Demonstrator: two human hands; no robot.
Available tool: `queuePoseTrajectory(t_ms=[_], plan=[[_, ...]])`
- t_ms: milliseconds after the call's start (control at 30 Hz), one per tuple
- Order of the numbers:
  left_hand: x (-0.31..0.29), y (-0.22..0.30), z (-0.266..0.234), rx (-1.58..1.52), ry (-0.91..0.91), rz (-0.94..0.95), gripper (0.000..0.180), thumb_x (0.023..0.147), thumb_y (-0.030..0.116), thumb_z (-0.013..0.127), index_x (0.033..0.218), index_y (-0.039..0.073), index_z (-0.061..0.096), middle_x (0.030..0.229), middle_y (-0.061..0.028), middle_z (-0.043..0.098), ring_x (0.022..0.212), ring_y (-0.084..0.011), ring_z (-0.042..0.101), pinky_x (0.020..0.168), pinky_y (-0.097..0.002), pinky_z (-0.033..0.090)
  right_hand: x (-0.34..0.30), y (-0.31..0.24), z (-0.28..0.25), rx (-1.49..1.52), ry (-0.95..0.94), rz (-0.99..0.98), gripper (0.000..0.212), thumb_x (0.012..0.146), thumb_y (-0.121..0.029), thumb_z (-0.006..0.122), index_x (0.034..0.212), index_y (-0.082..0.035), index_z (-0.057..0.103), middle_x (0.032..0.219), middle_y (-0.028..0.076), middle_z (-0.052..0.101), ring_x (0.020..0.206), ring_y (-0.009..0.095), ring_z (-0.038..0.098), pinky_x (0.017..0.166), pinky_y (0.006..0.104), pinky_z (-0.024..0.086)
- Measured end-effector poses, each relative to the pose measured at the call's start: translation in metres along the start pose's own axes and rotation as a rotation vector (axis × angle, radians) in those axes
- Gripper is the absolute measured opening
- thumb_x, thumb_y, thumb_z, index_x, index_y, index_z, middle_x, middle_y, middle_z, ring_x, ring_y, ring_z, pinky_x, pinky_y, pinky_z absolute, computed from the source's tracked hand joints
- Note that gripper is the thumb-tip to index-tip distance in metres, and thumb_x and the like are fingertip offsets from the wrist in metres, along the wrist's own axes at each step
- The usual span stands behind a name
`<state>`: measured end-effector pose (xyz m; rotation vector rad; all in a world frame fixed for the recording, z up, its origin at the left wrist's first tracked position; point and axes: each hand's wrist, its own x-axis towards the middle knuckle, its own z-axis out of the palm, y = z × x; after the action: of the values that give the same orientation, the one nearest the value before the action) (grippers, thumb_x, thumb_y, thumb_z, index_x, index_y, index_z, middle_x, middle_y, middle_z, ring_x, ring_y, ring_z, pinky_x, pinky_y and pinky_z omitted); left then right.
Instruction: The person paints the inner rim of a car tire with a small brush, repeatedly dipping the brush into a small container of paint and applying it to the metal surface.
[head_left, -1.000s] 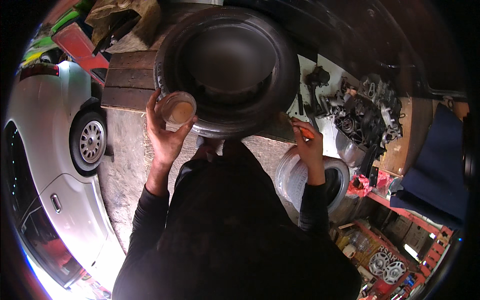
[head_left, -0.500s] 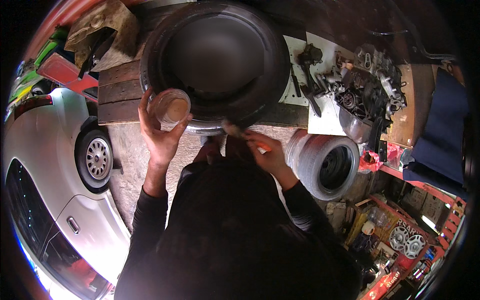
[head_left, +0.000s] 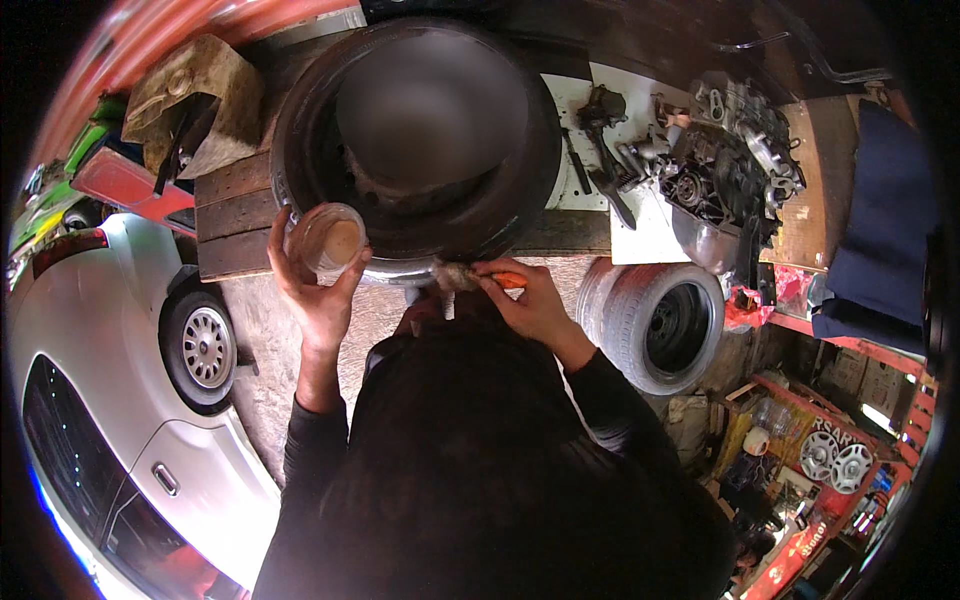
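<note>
My left hand is wrapped round a clear plastic tub with some light brown stuff inside. Between the fingers of my right hand is the orange handle of a paintbrush, its bristles against the near outer side of a black tire. The tire lies flat on a wooden bench, and the tub is held by its near left edge. A blurred patch covers much of the tire's middle.
Right of the tire, an engine block and metal parts rest on a white board. Another tire stands below the wooden bench. A silver car is on the left, and a red shelf of goods at lower right.
The brush has shifted slightly left along the tire's near side. My left hand and the tub sit a little lower in view, and the whole view has shifted slightly.
</note>
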<state>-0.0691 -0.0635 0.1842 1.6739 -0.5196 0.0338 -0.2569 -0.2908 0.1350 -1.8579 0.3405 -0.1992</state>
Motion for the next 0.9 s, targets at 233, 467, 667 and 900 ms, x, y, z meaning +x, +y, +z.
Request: queuePoseTrajectory(t_ms=[233, 467, 667, 900], plan=[[-0.006, 0.0, -0.013, 0.04, 0.068, 0.01, 0.101, 0.079, -0.004, 0.085, 0.159, 0.004, 0.023, 0.139, -0.0221, 0.059, 0.127, -0.029, 0.062, 0.11, -0.0428, 0.05, 0.045, 0.005, -0.109, -0.343, 0.279, -0.048, 0.015, 0.097, -0.011, 0.071, 0.111, -0.005, 0.073, 0.1, 0.011, 0.078, 0.091, 0.022, 0.077, 0.08, 0.0317, 0.058], [-0.012, 0.001, -0.014, 0.033, 0.146, -0.019, 0.101, 0.08, -0.004, 0.085, 0.16, 0.003, 0.024, 0.137, -0.021, 0.06, 0.129, -0.0289, 0.06, 0.113, -0.0429, 0.046, 0.053, -0.005, -0.058, -0.142, 0.033, -0.16, 0.016, 0.096, -0.016, 0.073, 0.11, -0.008, 0.074, 0.104, 0.011, 0.078, 0.096, 0.026, 0.077, 0.084, 0.0358, 0.059], [-0.015, 0.009, -0.008, 0.017, 0.173, -0.069, 0.101, 0.079, -0.007, 0.084, 0.16, 0.003, 0.024, 0.138, -0.0211, 0.059, 0.129, -0.0288, 0.06, 0.113, -0.043, 0.046, 0.035, -0.006, 0.004, 0.005, -0.221, -0.042, 0.018, 0.098, -0.016, 0.072, 0.111, -0.003, 0.073, 0.103, 0.012, 0.078, 0.095, 0.023, 0.075, 0.084, 0.0341, 0.058], [-0.018, 0.003, -0.009, 0.064, 0.142, -0.05, 0.101, 0.079, -0.007, 0.083, 0.16, 0.004, 0.024, 0.139, -0.022, 0.058, 0.129, -0.0301, 0.06, 0.113, -0.0439, 0.047, 0.049, 0.009, -0.064, -0.104, -0.084, 0.128, 0.016, 0.098, -0.008, 0.071, 0.111, 0.0, 0.072, 0.109, 0.01, 0.078, 0.101, 0.011, 0.072, 0.089, 0.0275, 0.056]])
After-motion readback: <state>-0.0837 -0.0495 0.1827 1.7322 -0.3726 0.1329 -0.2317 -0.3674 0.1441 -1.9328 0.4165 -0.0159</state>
